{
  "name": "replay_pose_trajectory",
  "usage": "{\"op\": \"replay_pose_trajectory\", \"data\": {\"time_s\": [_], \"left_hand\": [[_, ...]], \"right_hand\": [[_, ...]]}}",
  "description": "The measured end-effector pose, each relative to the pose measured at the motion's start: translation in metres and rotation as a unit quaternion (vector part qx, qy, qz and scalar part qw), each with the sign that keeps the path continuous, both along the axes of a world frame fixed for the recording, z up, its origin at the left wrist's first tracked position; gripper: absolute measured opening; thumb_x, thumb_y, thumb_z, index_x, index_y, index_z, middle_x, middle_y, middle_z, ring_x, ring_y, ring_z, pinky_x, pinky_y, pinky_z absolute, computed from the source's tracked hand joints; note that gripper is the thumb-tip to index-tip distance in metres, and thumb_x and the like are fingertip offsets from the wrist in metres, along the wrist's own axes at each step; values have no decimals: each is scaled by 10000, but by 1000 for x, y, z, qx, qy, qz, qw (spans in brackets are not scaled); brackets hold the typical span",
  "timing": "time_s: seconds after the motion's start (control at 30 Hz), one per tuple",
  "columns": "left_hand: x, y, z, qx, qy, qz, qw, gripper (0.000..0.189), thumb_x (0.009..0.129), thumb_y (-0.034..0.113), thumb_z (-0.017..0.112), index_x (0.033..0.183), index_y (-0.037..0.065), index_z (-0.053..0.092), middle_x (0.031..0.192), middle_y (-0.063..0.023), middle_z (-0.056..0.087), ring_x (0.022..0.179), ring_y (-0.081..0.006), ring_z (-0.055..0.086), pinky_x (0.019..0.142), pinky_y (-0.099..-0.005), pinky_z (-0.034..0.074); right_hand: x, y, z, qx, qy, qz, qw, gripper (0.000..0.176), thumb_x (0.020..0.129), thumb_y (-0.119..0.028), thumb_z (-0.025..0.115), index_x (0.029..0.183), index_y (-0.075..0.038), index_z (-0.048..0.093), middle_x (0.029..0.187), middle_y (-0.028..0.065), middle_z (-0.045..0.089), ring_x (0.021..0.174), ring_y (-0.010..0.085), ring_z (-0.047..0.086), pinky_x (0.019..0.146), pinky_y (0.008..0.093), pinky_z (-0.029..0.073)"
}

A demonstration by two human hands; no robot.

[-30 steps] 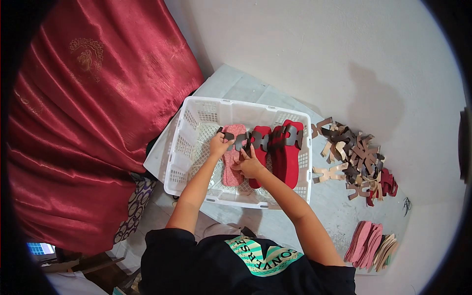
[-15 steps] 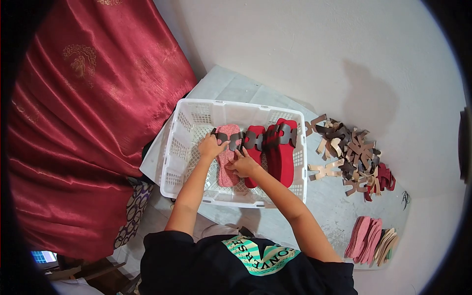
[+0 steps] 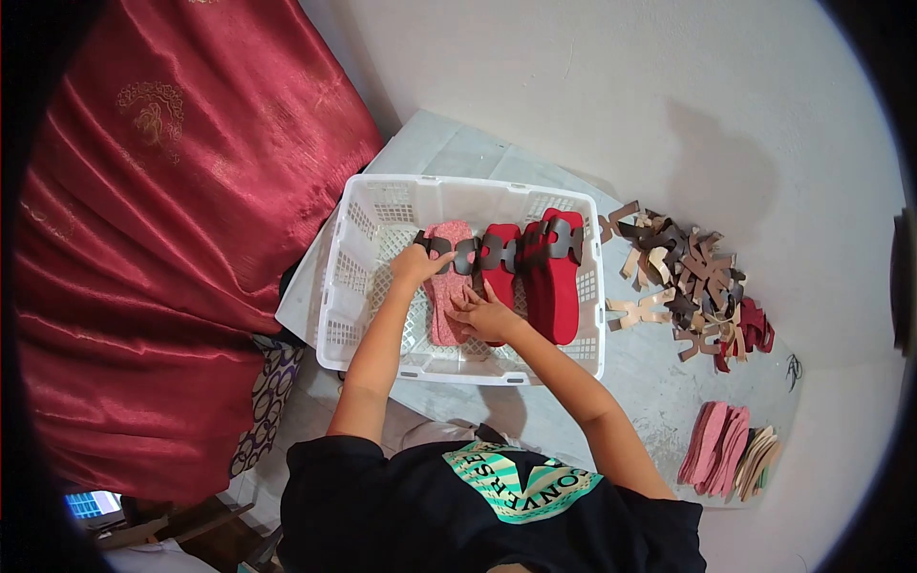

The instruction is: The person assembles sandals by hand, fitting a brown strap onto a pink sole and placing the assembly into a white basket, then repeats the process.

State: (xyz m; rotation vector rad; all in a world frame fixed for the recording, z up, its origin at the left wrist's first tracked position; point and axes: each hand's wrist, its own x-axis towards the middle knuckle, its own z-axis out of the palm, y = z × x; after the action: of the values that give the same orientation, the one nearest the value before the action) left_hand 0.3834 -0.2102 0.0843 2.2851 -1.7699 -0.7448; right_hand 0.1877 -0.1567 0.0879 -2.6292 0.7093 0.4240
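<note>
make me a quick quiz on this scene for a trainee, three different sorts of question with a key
1. Multiple choice: what colour is the basket? (a) blue (b) white (c) black
2. True or false: the loose straps lie inside the basket.
3. Short answer: which hand is nearer the red sandals?

Key
1. b, white
2. False: they lie outside, on the table
3. The right hand

Mid-frame, the left hand (image 3: 413, 265) grips a flat, dark strap (image 3: 465, 256) across a speckled pink sole (image 3: 445, 304); the right hand (image 3: 489, 317) touches the sole.
</note>
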Motion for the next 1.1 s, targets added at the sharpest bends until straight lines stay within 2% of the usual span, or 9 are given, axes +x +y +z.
{"op": "replay_pose_trajectory", "data": {"time_s": [0.13, 0.3, 0.43, 0.5, 0.57, 0.67, 0.77, 0.9, 1.1], "left_hand": [[14, -3, 2, 17, 58, -46, 997, 632, 594, 632, 668, 529, 17, 537, 514, -103, 537, 479, -220, 520, 494, -348, 426], [28, -2, -5, 40, 100, -85, 991, 521, 534, 508, 773, 530, 40, 542, 533, -81, 556, 496, -170, 528, 515, -307, 440], [30, -1, 4, 59, 38, -140, 988, 499, 479, 469, 795, 668, 42, 619, 684, -106, 635, 637, -240, 616, 613, -334, 475], [22, 5, 14, 17, -8, -121, 992, 483, 479, 453, 795, 675, 46, 625, 717, -118, 647, 672, -254, 630, 635, -326, 482], [-3, 21, 59, 0, -72, -123, 990, 413, 522, 408, 789, 679, 61, 627, 729, -125, 649, 691, -257, 632, 622, -336, 480], [-34, 39, 86, -39, -1, -97, 995, 402, 625, 393, 747, 720, 52, 556, 695, -114, 617, 682, -244, 612, 592, -359, 460], [-80, 65, 90, -210, 48, -153, 964, 327, 674, 333, 723, 704, 45, 570, 741, -116, 614, 653, -263, 611, 576, -387, 461], [-155, 102, 97, -233, 174, -224, 930, 275, 711, 299, 696, 719, 54, 573, 717, -96, 590, 679, -248, 599, 581, -371, 461], [-252, 158, 82, -269, 164, -386, 867, 203, 723, 242, 678, 799, 84, 576, 805, -74, 563, 773, -268, 539, 662, -377, 426]], "right_hand": [[-3, -2, 5, 45, -42, -11, 998, 520, 845, -299, 516, 1337, -232, 361, 1425, 94, 270, 1323, 352, 195, 1034, 595, 123], [-17, 1, 19, 72, -89, -58, 992, 508, 835, -289, 531, 1318, -225, 385, 1432, 102, 246, 1306, 368, 228, 1035, 589, 141], [-42, 13, 45, 83, -88, -105, 987, 497, 859, -297, 521, 1327, -201, 383, 1437, 126, 222, 1318, 356, 198, 1054, 536, 163], [-64, 25, 49, 55, -178, -154, 970, 513, 856, -267, 538, 1335, -194, 372, 1432, 178, 197, 1321, 361, 180, 1059, 517, 165], [-86, 41, 58, 52, -217, -187, 957, 521, 851, -235, 555, 1336, -195, 372, 1430, 213, 170, 1324, 364, 166, 1067, 486, 167], [-118, 72, 69, 12, -318, -255, 913, 494, 849, -199, 552, 1319, -186, 402, 1428, 212, 182, 1317, 373, 187, 1069, 441, 190], [-144, 107, 82, 4, -335, -325, 884, 491, 848, -191, 554, 1317, -192, 408, 1436, 188, 184, 1320, 368, 186, 1068, 452, 181], [-171, 150, 82, -27, -354, -406, 842, 472, 854, -203, 556, 1307, -213, 425, 1435, 177, 198, 1325, 360, 179, 1061, 488, 155], [-220, 222, 63, -55, -346, -550, 758, 463, 855, -263, 553, 1300, -216, 435, 1432, 180, 209, 1320, 396, 168, 1047, 514, 157]]}}
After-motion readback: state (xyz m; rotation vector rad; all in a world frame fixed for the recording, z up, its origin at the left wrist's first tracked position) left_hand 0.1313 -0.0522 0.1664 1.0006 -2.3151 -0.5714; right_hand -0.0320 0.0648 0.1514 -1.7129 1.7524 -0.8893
